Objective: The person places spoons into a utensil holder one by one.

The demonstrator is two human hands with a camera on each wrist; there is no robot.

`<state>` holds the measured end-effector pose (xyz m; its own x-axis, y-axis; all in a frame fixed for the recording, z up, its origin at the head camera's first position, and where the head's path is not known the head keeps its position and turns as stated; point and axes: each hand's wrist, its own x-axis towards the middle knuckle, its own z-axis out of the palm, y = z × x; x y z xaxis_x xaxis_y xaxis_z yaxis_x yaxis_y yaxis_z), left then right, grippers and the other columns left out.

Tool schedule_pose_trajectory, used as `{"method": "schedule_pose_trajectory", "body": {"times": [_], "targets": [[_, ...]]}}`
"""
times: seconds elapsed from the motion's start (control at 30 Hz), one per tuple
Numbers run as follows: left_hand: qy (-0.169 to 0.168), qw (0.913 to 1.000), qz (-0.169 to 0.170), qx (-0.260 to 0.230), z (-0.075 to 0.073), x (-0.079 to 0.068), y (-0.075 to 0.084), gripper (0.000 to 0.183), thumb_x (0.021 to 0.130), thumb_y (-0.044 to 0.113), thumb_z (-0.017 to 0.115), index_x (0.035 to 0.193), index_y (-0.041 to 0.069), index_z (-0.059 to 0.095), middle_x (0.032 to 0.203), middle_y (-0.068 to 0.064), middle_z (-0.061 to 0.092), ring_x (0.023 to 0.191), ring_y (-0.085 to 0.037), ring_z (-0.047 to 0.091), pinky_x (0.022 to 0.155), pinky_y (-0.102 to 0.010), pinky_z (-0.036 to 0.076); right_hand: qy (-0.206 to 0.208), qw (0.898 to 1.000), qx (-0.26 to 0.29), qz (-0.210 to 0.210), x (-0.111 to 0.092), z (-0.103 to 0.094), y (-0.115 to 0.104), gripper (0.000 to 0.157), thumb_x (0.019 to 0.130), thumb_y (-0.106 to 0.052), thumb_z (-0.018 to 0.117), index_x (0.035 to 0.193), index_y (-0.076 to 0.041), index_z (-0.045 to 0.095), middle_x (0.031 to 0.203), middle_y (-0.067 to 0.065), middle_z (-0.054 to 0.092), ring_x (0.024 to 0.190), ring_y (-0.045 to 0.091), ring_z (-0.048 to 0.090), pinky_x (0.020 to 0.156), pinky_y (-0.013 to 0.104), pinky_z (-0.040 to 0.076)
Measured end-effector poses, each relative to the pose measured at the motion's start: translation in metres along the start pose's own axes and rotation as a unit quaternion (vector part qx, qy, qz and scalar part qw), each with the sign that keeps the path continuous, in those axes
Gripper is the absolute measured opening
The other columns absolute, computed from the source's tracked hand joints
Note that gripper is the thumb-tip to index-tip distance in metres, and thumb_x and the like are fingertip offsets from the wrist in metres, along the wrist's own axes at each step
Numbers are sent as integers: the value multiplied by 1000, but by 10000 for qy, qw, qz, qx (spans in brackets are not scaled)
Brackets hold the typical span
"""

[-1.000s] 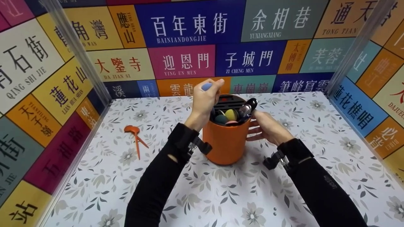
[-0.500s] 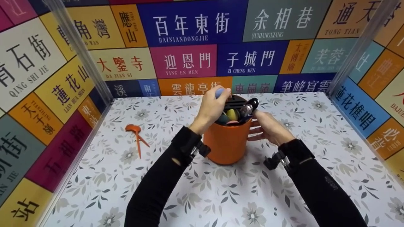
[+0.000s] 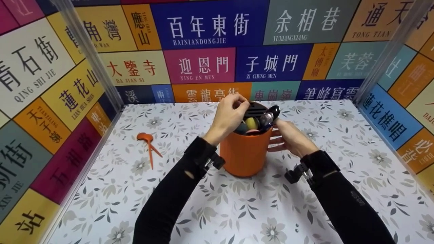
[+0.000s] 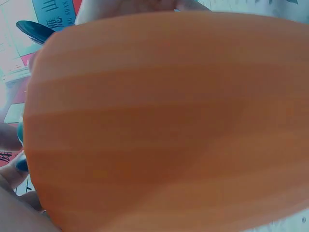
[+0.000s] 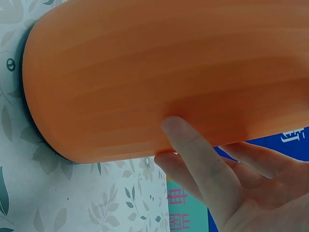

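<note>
An orange utensil holder [image 3: 244, 154] with a dark slotted insert [image 3: 256, 111] stands upright on the table. From it show a black spoon [image 3: 274, 110], a silvery spoon [image 3: 267, 118], and yellow [image 3: 252, 124], dark green [image 3: 241, 128] and pink [image 3: 252, 131] utensil ends. My left hand [image 3: 229, 113] is at the left of the rim, fingers bent; whether it pinches the blue-ended utensil is hidden. In the left wrist view, teal bits [image 4: 21, 165] show beside its fingers [image 4: 10, 137]. My right hand [image 3: 294, 137] touches the holder's right side with nearly straight fingers [image 5: 193, 150]; its thumb is hidden.
Two orange utensils [image 3: 145, 137], crossed and thin-handled, lie to the left on the flower-patterned table [image 3: 190, 210]. Walls with coloured street-name panels [image 3: 200, 64] stand behind and at both sides, with clear corner strips.
My left hand has moved right and slightly down over the rim. The blue end that stuck out above its fist is out of sight now. The right hand stays at the holder.
</note>
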<state>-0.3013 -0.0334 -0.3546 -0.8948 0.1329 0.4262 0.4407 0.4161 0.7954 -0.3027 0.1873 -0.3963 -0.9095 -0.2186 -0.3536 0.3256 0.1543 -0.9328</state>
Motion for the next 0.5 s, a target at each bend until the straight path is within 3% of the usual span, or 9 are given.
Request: {"method": "schedule_pose_trajectory", "body": {"times": [0.1, 0.3, 0.5], "targets": [[93, 9998, 48, 163, -3, -1, -4, 20, 102, 23, 61, 106, 9, 75, 102, -6, 67, 93, -18, 62, 90, -32, 47, -1, 10000, -15, 9, 0, 0, 0, 56, 104, -53, 50, 127, -3, 58, 108, 13, 69, 92, 29, 75, 84, 47, 62], [464, 9987, -207, 7, -15, 0, -11, 25, 101, 28, 64, 113, 10, 74, 118, -7, 66, 113, -19, 61, 102, -37, 43, 18, 10000, -20, 15, 0, 1, 0, 54, 104, -53, 50, 126, -4, 58, 107, 13, 69, 91, 29, 75, 83, 47, 62], [874, 9952, -442, 21, -33, 3, -20, 32, 99, 28, 65, 123, 7, 71, 128, -14, 61, 122, -26, 54, 108, -44, 38, -4, 10000, -40, 10, 1, 1, 0, 59, 104, -52, 49, 132, -1, 55, 111, 14, 69, 92, 29, 75, 84, 47, 62]]}}
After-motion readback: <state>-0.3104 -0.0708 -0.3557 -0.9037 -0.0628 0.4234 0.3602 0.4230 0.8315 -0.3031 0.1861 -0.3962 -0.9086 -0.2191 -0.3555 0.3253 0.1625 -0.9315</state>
